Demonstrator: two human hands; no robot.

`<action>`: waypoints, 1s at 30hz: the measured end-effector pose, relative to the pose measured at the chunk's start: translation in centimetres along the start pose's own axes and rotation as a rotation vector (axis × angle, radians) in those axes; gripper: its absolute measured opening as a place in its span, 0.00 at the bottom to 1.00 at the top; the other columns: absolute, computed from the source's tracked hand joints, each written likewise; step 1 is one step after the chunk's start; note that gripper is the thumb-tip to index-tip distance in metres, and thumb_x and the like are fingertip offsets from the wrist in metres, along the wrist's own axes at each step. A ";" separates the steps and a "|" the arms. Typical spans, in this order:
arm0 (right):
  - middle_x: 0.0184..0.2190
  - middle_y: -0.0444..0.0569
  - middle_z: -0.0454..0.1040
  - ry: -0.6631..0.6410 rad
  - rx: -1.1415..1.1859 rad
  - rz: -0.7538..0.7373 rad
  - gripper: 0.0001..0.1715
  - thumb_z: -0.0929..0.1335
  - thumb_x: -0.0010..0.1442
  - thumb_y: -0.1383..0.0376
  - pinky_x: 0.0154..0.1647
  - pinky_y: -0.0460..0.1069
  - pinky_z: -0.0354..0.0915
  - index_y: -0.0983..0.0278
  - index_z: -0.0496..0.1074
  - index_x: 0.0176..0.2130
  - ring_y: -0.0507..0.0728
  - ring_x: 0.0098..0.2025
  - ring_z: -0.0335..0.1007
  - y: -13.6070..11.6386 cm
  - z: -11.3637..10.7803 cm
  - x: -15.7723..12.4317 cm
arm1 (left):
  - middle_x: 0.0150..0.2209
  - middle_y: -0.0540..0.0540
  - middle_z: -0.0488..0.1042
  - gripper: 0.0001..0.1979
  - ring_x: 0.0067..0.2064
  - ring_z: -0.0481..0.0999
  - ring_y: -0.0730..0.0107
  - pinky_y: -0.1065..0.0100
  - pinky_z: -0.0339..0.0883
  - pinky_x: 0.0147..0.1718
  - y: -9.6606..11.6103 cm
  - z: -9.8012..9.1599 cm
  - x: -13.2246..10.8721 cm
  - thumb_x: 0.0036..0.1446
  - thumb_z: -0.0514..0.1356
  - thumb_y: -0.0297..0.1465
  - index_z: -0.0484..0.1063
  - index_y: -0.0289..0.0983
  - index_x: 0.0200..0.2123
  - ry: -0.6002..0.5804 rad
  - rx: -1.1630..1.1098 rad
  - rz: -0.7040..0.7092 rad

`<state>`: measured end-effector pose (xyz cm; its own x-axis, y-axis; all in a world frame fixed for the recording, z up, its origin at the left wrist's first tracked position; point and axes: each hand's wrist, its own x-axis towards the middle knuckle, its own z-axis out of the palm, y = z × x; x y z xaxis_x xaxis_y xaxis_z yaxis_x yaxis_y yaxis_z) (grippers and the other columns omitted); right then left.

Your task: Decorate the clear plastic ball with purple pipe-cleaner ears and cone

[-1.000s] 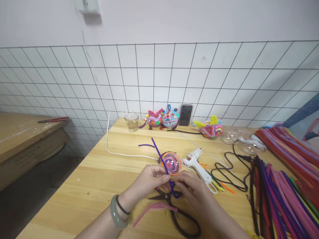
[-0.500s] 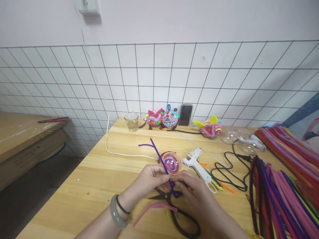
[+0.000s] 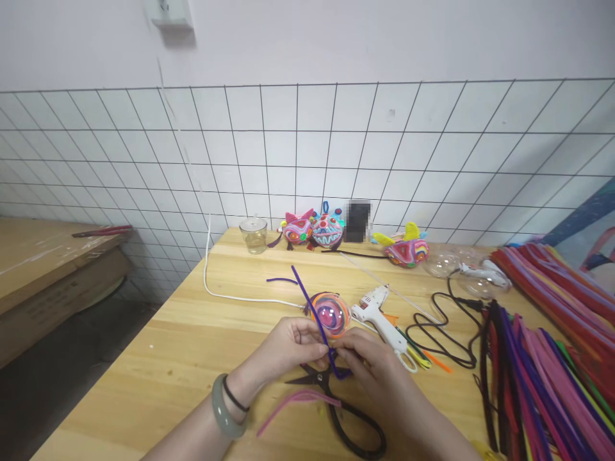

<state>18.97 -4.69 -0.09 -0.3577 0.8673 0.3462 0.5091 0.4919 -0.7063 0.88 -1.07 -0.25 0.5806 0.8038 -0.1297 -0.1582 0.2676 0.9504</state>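
My left hand (image 3: 288,349) and my right hand (image 3: 372,368) meet over the wooden table (image 3: 192,333), both pinching a purple pipe cleaner (image 3: 312,307). Its long end sticks up and away to the left; its short end loops below my fingers. Black scissors (image 3: 336,410) lie under my hands, with a bent pink pipe cleaner (image 3: 293,403) beside them. Just beyond my fingers sits a clear half ball wrapped in coloured pipe cleaners (image 3: 330,312). A jade bangle is on my left wrist.
A white glue gun (image 3: 379,317) with a black cord (image 3: 442,333) lies right of the ball. Bundles of coloured pipe cleaners (image 3: 542,346) fill the right side. Finished colourful figures (image 3: 314,229), a glass jar (image 3: 254,234) and clear half shells (image 3: 446,261) stand by the tiled wall. A white cord (image 3: 211,282) runs on the left.
My hands stay in place, with small finger movements on the purple pipe cleaner; its long end wobbles slightly.
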 end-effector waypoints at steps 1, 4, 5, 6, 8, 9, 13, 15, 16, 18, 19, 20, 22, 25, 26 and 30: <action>0.31 0.48 0.74 0.001 -0.010 0.004 0.11 0.62 0.60 0.72 0.36 0.48 0.65 0.62 0.72 0.34 0.54 0.34 0.69 0.0 0.0 0.0 | 0.23 0.47 0.76 0.15 0.24 0.75 0.74 0.73 0.69 0.27 0.2 0.1 -0.1 0.41 0.69 0.34 0.75 0.31 0.33 0.000 -0.002 -0.004; 0.31 0.48 0.74 0.006 -0.029 0.019 0.10 0.62 0.60 0.73 0.36 0.48 0.65 0.63 0.72 0.33 0.54 0.34 0.69 0.0 0.0 0.0 | 0.22 0.47 0.76 0.16 0.24 0.74 0.74 0.75 0.68 0.26 0.5 0.3 -0.1 0.39 0.69 0.33 0.76 0.31 0.33 -0.002 -0.004 -0.011; 0.31 0.48 0.74 0.004 -0.030 0.020 0.10 0.62 0.60 0.73 0.36 0.48 0.65 0.63 0.72 0.34 0.55 0.35 0.69 0.0 0.0 0.0 | 0.22 0.47 0.76 0.16 0.24 0.74 0.74 0.75 0.67 0.26 0.6 0.4 -0.1 0.39 0.69 0.32 0.76 0.31 0.33 0.000 -0.003 -0.011; 0.32 0.49 0.74 -0.001 -0.028 0.018 0.10 0.62 0.60 0.73 0.37 0.49 0.66 0.63 0.72 0.34 0.55 0.35 0.69 -0.1 0.0 0.0 | 0.22 0.47 0.76 0.16 0.24 0.74 0.74 0.75 0.67 0.26 0.6 0.4 -0.1 0.38 0.70 0.32 0.76 0.31 0.33 0.004 -0.003 -0.011; 0.32 0.49 0.74 -0.005 -0.029 0.009 0.10 0.62 0.60 0.73 0.37 0.49 0.66 0.63 0.72 0.34 0.55 0.36 0.69 -0.2 0.1 0.0 | 0.22 0.47 0.76 0.16 0.24 0.74 0.74 0.74 0.67 0.26 0.6 0.4 -0.1 0.38 0.70 0.32 0.76 0.31 0.33 0.008 -0.003 -0.009; 0.33 0.49 0.74 -0.004 -0.031 0.004 0.10 0.62 0.60 0.73 0.38 0.49 0.66 0.63 0.72 0.34 0.55 0.36 0.69 -0.2 0.1 0.0 | 0.22 0.47 0.76 0.16 0.23 0.74 0.74 0.74 0.67 0.26 0.5 0.5 -0.1 0.38 0.70 0.32 0.76 0.31 0.33 0.010 -0.003 -0.009; 0.33 0.49 0.74 0.011 -0.034 -0.006 0.11 0.62 0.60 0.72 0.37 0.50 0.66 0.62 0.72 0.35 0.56 0.36 0.69 -0.3 0.1 0.0 | 0.22 0.47 0.76 0.16 0.23 0.73 0.75 0.75 0.66 0.26 0.5 0.6 0.0 0.38 0.69 0.32 0.76 0.31 0.33 0.016 -0.004 -0.013; 0.33 0.50 0.74 0.009 -0.040 -0.010 0.10 0.62 0.60 0.71 0.38 0.50 0.66 0.62 0.72 0.34 0.56 0.36 0.70 -0.2 0.2 0.0 | 0.21 0.48 0.75 0.15 0.22 0.71 0.77 0.75 0.65 0.25 0.6 0.7 -0.1 0.37 0.69 0.31 0.76 0.32 0.32 0.022 -0.006 -0.010; 0.33 0.50 0.74 0.010 -0.048 -0.009 0.10 0.62 0.60 0.71 0.38 0.50 0.66 0.62 0.72 0.34 0.56 0.36 0.70 -0.1 0.2 0.0 | 0.21 0.49 0.74 0.15 0.22 0.71 0.77 0.76 0.64 0.25 0.6 0.7 0.0 0.37 0.69 0.31 0.77 0.32 0.31 0.025 -0.006 -0.005; 0.33 0.50 0.74 0.013 -0.065 -0.010 0.10 0.62 0.60 0.71 0.37 0.50 0.66 0.63 0.72 0.34 0.56 0.36 0.70 0.1 0.3 -0.1 | 0.20 0.51 0.73 0.13 0.21 0.69 0.79 0.77 0.63 0.24 0.7 0.8 0.0 0.37 0.69 0.31 0.77 0.32 0.29 0.026 -0.010 0.006; 0.33 0.50 0.74 0.007 -0.070 -0.007 0.10 0.62 0.60 0.71 0.37 0.50 0.66 0.63 0.72 0.34 0.56 0.36 0.70 0.1 0.3 -0.1 | 0.19 0.52 0.72 0.12 0.20 0.68 0.80 0.77 0.63 0.24 0.7 0.8 0.0 0.37 0.69 0.31 0.76 0.32 0.28 0.025 -0.016 0.009; 0.33 0.50 0.74 0.001 -0.073 -0.003 0.10 0.62 0.60 0.71 0.37 0.50 0.66 0.63 0.72 0.34 0.56 0.35 0.69 0.2 0.3 -0.1 | 0.18 0.53 0.71 0.11 0.20 0.67 0.81 0.77 0.63 0.24 0.8 0.8 0.0 0.37 0.69 0.31 0.76 0.33 0.27 0.023 -0.024 0.012; 0.33 0.50 0.74 -0.007 -0.070 0.000 0.10 0.62 0.61 0.71 0.38 0.50 0.66 0.63 0.72 0.34 0.56 0.36 0.69 0.1 0.3 -0.1 | 0.17 0.54 0.69 0.11 0.19 0.65 0.81 0.77 0.63 0.23 0.7 0.8 0.0 0.37 0.69 0.31 0.76 0.33 0.27 0.021 -0.036 0.011; 0.33 0.50 0.74 -0.004 -0.069 -0.006 0.10 0.62 0.61 0.71 0.38 0.50 0.66 0.63 0.72 0.35 0.56 0.36 0.69 0.0 0.2 -0.1 | 0.16 0.54 0.69 0.11 0.19 0.65 0.81 0.77 0.63 0.23 0.6 0.8 0.0 0.37 0.69 0.31 0.76 0.33 0.27 0.022 -0.023 0.007; 0.33 0.50 0.74 -0.001 -0.069 -0.005 0.10 0.62 0.61 0.71 0.38 0.50 0.67 0.63 0.72 0.35 0.56 0.36 0.69 0.0 0.2 -0.1 | 0.17 0.53 0.70 0.11 0.19 0.66 0.81 0.77 0.63 0.23 0.6 0.7 0.0 0.37 0.69 0.31 0.77 0.33 0.27 0.022 -0.016 0.007; 0.33 0.50 0.74 -0.006 -0.064 0.004 0.10 0.62 0.61 0.71 0.38 0.50 0.67 0.63 0.72 0.35 0.56 0.35 0.69 -0.1 0.2 -0.1 | 0.19 0.51 0.73 0.13 0.20 0.68 0.80 0.77 0.63 0.23 0.5 0.6 0.1 0.38 0.68 0.31 0.77 0.32 0.30 0.029 0.006 0.006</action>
<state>18.81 -4.87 -0.13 -0.3599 0.8690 0.3397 0.5595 0.4923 -0.6668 1.33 -1.23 0.36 0.5558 0.8207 -0.1321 -0.1570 0.2597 0.9528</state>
